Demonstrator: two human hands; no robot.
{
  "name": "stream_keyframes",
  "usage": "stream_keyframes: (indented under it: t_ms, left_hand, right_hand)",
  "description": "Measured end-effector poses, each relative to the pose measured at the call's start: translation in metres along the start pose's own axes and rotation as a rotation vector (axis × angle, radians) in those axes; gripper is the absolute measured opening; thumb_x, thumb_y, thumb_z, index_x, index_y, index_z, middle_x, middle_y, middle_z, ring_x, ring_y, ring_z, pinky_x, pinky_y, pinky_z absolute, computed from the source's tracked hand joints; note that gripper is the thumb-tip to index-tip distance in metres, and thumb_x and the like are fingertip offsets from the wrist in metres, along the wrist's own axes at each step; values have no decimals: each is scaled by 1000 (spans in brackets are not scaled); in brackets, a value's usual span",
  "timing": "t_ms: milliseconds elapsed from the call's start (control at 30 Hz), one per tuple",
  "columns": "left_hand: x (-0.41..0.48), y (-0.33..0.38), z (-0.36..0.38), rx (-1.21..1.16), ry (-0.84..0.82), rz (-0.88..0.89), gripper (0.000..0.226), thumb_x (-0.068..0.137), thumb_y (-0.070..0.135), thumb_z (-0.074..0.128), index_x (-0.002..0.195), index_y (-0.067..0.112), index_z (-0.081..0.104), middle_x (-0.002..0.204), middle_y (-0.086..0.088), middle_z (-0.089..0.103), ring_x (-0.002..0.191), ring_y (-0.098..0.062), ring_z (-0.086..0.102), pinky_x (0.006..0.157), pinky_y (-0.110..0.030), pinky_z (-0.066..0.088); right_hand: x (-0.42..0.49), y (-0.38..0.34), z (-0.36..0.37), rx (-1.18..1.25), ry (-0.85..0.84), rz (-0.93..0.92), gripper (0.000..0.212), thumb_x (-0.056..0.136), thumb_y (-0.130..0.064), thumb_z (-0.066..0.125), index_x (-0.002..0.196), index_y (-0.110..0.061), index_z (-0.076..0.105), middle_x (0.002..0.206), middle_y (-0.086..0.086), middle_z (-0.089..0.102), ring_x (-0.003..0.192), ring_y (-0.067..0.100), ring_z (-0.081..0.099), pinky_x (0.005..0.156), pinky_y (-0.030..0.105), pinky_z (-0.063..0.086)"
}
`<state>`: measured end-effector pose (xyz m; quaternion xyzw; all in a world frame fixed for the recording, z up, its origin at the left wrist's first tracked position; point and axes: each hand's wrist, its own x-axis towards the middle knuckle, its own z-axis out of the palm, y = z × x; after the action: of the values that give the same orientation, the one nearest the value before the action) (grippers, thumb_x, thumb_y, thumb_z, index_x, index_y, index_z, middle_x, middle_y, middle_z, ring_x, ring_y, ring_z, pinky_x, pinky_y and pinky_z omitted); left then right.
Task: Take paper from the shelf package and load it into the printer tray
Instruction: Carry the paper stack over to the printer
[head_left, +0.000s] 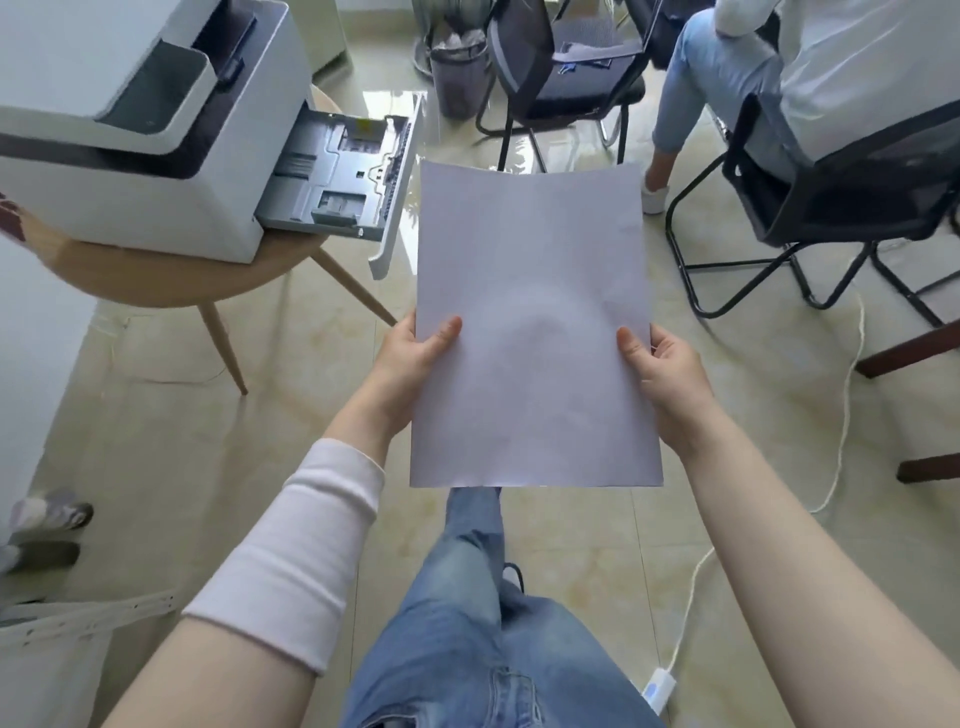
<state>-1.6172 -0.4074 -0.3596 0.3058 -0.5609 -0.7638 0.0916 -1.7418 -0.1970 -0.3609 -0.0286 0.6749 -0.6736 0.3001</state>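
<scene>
You hold the blank white sheets of paper (532, 332) by their side edges, your left hand (410, 364) and right hand (670, 379) each pinching with the thumb on top. The grey plastic printer tray (340, 176) stands pulled out and empty from the white printer (130, 130) on the round wooden table (171, 270), to the paper's left.

Both hands, left hand (410, 358) & right hand (670, 379), grip paper (532, 332) nr open printer tray (343, 176).

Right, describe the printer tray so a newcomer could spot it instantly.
Find the round wooden table at upper left; a white printer sits on it. The printer tray is the grey drawer pulled out of its base towards the chairs, white-fronted and holding no paper.
</scene>
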Motion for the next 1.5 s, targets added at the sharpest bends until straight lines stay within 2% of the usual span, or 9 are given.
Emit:
stream_keyframes:
  t_ms: [200, 333, 600, 767, 1000, 1167, 1300, 1400, 1500]
  left_hand:
    - [104, 51, 5, 53, -33, 46, 29, 86, 6, 62, 113, 14, 54, 96, -2, 67, 75, -12, 68, 64, -23, 57]
    - [166, 82, 2, 36, 1, 43, 28, 87, 5, 61, 113, 14, 54, 98, -5, 67, 79, -17, 67, 70, -27, 58]
    - [264, 114, 5, 8, 16, -1, 34, 88, 4, 59, 121, 8, 51, 97, -5, 67, 71, -11, 69, 65, -25, 59]
    - [324, 122, 19, -8, 64, -37, 26, 87, 5, 60, 111, 14, 55, 96, -5, 67, 71, -12, 69, 67, -28, 59]
    - [406, 145, 59, -29, 129, -25, 20, 88, 6, 59, 102, 20, 59, 98, -5, 69, 78, -18, 69, 73, -33, 58]
    - [453, 164, 71, -63, 221, 0, 18, 89, 4, 56, 103, 15, 57, 78, 9, 74, 69, -9, 70, 59, -21, 57]
    - [481, 174, 60, -84, 272, 11, 21, 88, 5, 59, 106, 15, 54, 96, -3, 68, 72, -11, 70, 62, -24, 58]
    - [500, 181, 43, -102, 328, 14, 30, 86, 6, 62, 115, 10, 53, 102, -7, 67, 77, -15, 69, 68, -28, 59]
    - [520, 193, 24, -117, 363, 24, 29, 90, 5, 56, 117, 10, 51, 101, -8, 66, 73, -14, 70, 65, -27, 59]
  right_hand:
    - [104, -53, 20, -37, 6, -44, 18, 95, -16, 51, 109, -10, 61, 89, -1, 71, 68, 9, 68, 66, 26, 58]
    - [166, -91, 35, -62, -10, -31, 13, 94, -18, 53, 102, -14, 63, 91, 3, 70, 69, 12, 69, 68, 29, 58]
    - [270, -121, 47, -46, -40, 2, 13, 94, -16, 52, 99, -14, 63, 85, -2, 73, 69, 11, 69, 67, 27, 59]
    - [338, -136, 39, -77, -84, 33, 12, 95, -17, 51, 97, -17, 62, 93, 3, 69, 72, 12, 68, 71, 29, 57]
    - [443, -179, 17, -107, -152, 44, 12, 94, -16, 52, 96, -17, 63, 89, 4, 69, 67, 12, 67, 67, 29, 56]
    - [509, -209, 20, -186, -247, 62, 17, 95, -18, 51, 106, -11, 61, 96, 8, 68, 76, 20, 66, 74, 34, 56]
    - [548, -220, 39, -203, -305, 95, 14, 95, -18, 51, 94, -18, 65, 85, -3, 71, 68, 10, 68, 66, 26, 58]
    - [578, -229, 62, -237, -385, 116, 14, 95, -19, 51, 93, -20, 65, 88, -1, 71, 72, 13, 68, 76, 34, 55]
    - [605, -242, 89, -298, -430, 91, 15, 95, -19, 51, 93, -23, 65, 85, -6, 73, 72, 11, 68, 78, 36, 53]
